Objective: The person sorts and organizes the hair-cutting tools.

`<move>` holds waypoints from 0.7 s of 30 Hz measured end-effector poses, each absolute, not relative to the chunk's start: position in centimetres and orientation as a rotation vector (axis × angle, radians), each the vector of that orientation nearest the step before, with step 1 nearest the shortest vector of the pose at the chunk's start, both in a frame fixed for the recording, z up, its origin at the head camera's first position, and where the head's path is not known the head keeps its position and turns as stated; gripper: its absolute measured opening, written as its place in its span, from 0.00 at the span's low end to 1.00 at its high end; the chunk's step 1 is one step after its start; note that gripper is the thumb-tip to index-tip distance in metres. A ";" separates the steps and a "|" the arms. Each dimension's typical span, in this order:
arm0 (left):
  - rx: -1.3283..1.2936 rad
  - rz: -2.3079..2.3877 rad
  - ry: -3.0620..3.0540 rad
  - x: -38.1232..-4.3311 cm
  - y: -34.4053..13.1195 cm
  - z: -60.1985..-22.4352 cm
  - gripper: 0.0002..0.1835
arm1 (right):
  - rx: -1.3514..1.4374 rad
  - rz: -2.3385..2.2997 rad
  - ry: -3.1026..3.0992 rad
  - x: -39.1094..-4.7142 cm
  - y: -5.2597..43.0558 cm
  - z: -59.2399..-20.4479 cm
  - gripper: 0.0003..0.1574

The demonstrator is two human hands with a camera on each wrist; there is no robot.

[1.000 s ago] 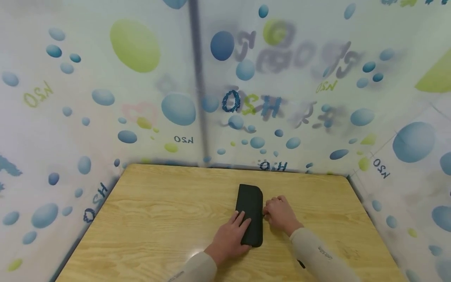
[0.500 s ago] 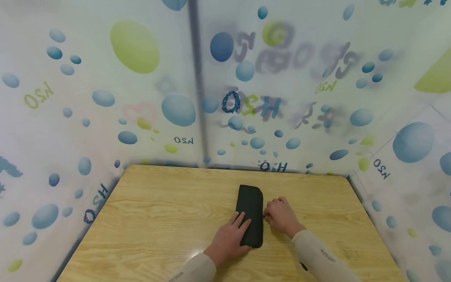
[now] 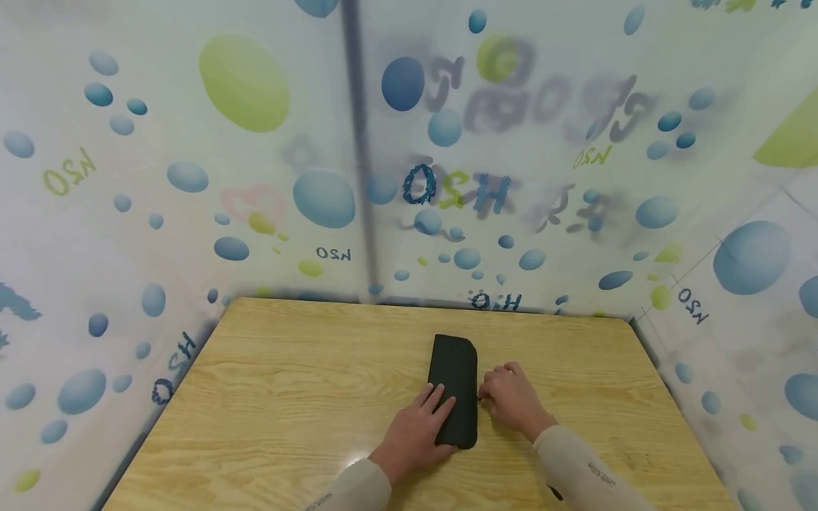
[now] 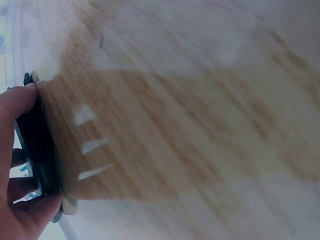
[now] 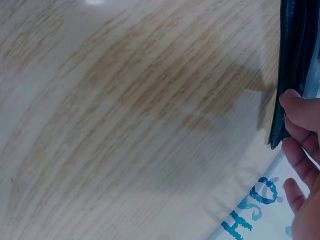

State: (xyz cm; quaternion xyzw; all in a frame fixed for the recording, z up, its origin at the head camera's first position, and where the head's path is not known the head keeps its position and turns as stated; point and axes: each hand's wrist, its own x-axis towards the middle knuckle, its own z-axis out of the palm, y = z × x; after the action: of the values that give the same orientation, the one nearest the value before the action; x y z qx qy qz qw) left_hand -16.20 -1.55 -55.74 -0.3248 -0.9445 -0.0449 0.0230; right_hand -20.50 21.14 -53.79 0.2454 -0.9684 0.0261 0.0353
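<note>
A flat black zippered case, rounded at its right-hand corners, lies lengthwise on the wooden table. My left hand rests on its near left part, fingers spread over the top and thumb at the near end. Beside the long right edge, my right hand pinches the zipper pull between thumb and curled fingers; the pull itself is mostly hidden. A zipper runs along that edge in the right wrist view, with the right thumb close against it. The left wrist view shows the left thumb against the dark case.
The wooden table has a glossy surface with reflections. White walls printed with blue and green ovals and lettering close in its back and both sides. Light sleeves cover both forearms.
The right hand has slid slightly toward the near end along the case's right edge. The left hand and the case stay where they were.
</note>
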 end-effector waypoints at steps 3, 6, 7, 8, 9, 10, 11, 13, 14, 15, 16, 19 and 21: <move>-1.005 -0.142 -2.916 -16.2 -1.6 -55.8 0.41 | 0.765 0.081 -2.967 -20.3 21.2 -53.8 0.03; -1.004 -0.145 -2.906 -16.1 -1.6 -55.8 0.41 | 0.782 0.098 -2.937 -20.2 21.2 -53.8 0.03; -1.003 -0.142 -2.903 -16.1 -1.6 -55.8 0.41 | 0.788 0.097 -2.926 -20.1 21.2 -53.8 0.03; -1.003 -0.138 -2.902 -16.1 -1.6 -55.8 0.41 | 0.796 0.094 -2.912 -20.1 21.2 -53.8 0.03; -1.002 -0.136 -2.904 -16.1 -1.6 -55.8 0.41 | 0.803 0.095 -2.897 -20.0 21.2 -53.8 0.03; -1.002 -0.135 -2.907 -16.1 -1.6 -55.8 0.41 | 0.808 0.091 -2.886 -20.0 21.2 -53.9 0.03; -1.000 -0.133 -2.914 -16.2 -1.6 -55.8 0.41 | 0.813 0.084 -2.877 -19.9 21.2 -53.9 0.03; -0.997 -0.130 -2.925 -16.2 -1.5 -55.8 0.41 | 0.819 0.074 -2.870 -19.8 21.2 -53.9 0.04; -0.995 -0.129 -2.931 -16.2 -1.5 -55.9 0.41 | 0.819 0.070 -2.872 -19.8 21.2 -53.9 0.04; -0.994 -0.129 -2.936 -16.2 -1.5 -55.9 0.41 | 0.820 0.067 -2.875 -19.7 21.2 -53.9 0.04; -0.993 -0.128 -2.938 -16.3 -1.5 -55.9 0.41 | 0.822 0.063 -2.879 -19.7 21.2 -53.9 0.04; -0.993 -0.120 -2.937 -16.3 -1.6 -55.8 0.41 | 0.832 0.058 -2.884 -19.6 21.1 -53.8 0.05; -0.993 -0.115 -2.937 -16.3 -1.6 -55.7 0.41 | 0.843 0.058 -2.876 -19.6 21.1 -53.8 0.05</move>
State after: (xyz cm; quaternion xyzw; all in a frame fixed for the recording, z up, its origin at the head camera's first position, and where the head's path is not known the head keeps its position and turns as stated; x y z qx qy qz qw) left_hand -16.28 -1.57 -55.75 -0.3201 -0.9465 -0.0370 0.0198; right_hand -19.58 21.09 -53.77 0.2806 -0.9569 0.0192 0.0720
